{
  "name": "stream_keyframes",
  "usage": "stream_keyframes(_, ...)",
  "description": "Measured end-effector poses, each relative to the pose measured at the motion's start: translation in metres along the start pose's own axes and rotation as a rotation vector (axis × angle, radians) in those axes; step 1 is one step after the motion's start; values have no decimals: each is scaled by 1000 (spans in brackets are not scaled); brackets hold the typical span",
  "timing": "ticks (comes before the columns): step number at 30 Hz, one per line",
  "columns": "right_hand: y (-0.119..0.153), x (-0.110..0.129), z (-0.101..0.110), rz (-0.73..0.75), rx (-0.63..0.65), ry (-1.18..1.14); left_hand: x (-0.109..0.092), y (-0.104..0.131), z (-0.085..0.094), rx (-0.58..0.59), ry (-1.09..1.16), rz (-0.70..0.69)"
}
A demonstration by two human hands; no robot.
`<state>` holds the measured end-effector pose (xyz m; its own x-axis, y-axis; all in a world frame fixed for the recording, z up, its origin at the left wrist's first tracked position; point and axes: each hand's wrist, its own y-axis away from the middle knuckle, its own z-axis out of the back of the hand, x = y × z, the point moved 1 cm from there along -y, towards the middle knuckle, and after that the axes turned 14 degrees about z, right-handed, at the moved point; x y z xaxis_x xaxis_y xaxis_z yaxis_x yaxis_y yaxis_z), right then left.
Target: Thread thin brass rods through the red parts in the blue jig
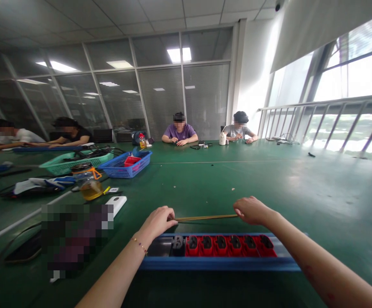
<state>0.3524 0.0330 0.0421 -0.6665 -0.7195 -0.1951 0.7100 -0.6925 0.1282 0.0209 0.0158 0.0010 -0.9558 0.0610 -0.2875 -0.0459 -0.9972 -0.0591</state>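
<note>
Between my two hands stretches a thin bundle of yellowish strands (207, 217), lying nearly level just above the green table; I cannot make out whether they are wires or strips. My left hand (160, 220) pinches the bundle's left end, thumb against fingers. At the right end, the curled fingers of my right hand (250, 210) close on it. Directly below and nearer to me is a long blue-edged power strip (218, 264). Set in its channel are several red sockets (220, 246) in a row, with one black socket (178, 246) at their left. My forearms cover parts of both its ends.
On the left lie a white-ended object (118, 206), partly pixelated, and a glass jar of amber liquid (91, 188). Behind them sit a blue basket (125, 171) and a green basket (54, 167) of cables. Several people sit across the green table (192, 184).
</note>
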Motion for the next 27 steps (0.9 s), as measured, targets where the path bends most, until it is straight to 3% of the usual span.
stream_keyframes(7, -22, 8, -4, 38, 56, 3, -2, 1, 1, 3, -16, -3)
stream_keyframes(20, -24, 8, -6, 63, 141, -17, -13, 4, 8, 35, -127, 0)
stream_keyframes(27, -16, 2, -1, 83, 76, -21, -11, 3, 6, 42, -125, -23)
